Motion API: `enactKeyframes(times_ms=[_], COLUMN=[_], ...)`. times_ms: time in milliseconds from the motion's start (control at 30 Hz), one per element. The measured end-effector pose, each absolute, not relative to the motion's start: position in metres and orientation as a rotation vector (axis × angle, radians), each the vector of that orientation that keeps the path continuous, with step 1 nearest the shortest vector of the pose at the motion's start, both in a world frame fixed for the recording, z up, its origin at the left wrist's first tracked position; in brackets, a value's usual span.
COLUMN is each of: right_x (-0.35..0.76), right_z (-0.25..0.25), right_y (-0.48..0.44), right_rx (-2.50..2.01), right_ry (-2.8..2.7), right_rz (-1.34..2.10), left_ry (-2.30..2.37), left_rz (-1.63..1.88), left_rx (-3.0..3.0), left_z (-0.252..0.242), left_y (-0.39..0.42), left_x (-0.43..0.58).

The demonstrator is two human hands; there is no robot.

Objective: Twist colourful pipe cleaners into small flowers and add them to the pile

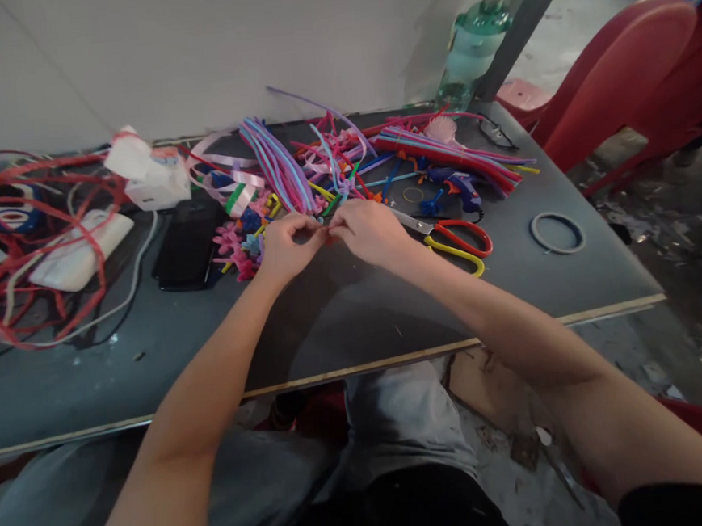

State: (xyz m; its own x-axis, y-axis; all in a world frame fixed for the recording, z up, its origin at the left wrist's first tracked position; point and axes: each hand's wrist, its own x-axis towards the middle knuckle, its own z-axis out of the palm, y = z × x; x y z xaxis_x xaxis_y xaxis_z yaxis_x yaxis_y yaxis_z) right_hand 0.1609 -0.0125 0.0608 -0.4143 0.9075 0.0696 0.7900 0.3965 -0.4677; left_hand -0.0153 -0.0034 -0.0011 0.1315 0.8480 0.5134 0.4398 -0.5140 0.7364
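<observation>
My left hand (289, 250) and my right hand (370, 233) meet fingertip to fingertip over the dark table. Both are closed in a pinch, and the small thing between them is too hidden to make out. Just beyond the fingers lies a bundle of purple and blue pipe cleaners (279, 167), with loose green and pink ones beside it. Pink flower shapes (228, 240) made of fuzzy stems sit left of my left hand. Scissors (461, 234) with red and yellow handles rest to the right of my right hand.
A red and purple pipe cleaner bundle (458, 159) and a blue glue gun (463, 188) lie at back right, near a grey ring (557, 233). A green bottle (473, 47) stands behind. Leftward are a black phone (185, 248), a white box (159, 181) and tangled red strands (40, 170).
</observation>
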Motion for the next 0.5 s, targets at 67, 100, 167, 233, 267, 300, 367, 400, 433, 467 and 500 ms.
enactKeyframes(times_ms=[67, 100, 167, 233, 267, 300, 367, 400, 433, 467, 500], right_x=[0.15, 0.145, 0.141, 0.145, 0.15, 0.157, 0.173, 0.181, 0.188, 0.193, 0.197], right_z=[0.061, 0.059, 0.05, 0.04, 0.036, 0.032, 0.028, 0.027, 0.026, 0.027, 0.028], right_y=[-0.025, -0.03, -0.033, -0.025, -0.018, -0.009, 0.006, 0.012, 0.016, 0.019, 0.02], right_rx=[-1.584, -1.635, -1.703, -1.688, -1.622, -1.543, -1.408, -1.341, -1.29, -1.256, -1.233], right_ry=[-2.405, -2.399, -2.314, -2.178, -2.134, -2.118, -2.105, -2.074, -2.053, -2.03, -2.016], right_rz=[0.303, 0.254, 0.25, 0.378, 0.492, 0.651, 0.98, 1.111, 1.231, 1.334, 1.424], left_ry=[1.403, 1.477, 1.554, 1.505, 1.437, 1.349, 1.178, 1.128, 1.106, 1.103, 1.105], left_rz=[1.351, 1.366, 1.411, 1.445, 1.452, 1.448, 1.4, 1.369, 1.351, 1.347, 1.357], left_rx=[1.75, 1.635, 1.519, 1.68, 1.859, 2.073, 2.47, 2.603, 2.691, 2.748, 2.788], left_z=[-0.008, -0.011, -0.015, -0.017, -0.016, -0.015, -0.012, -0.01, -0.009, -0.008, -0.008], left_y=[-0.003, -0.003, -0.003, -0.003, -0.002, -0.001, -0.001, -0.001, -0.002, -0.002, -0.003], left_x=[-0.008, -0.004, -0.001, -0.003, -0.007, -0.01, -0.016, -0.017, -0.018, -0.017, -0.016])
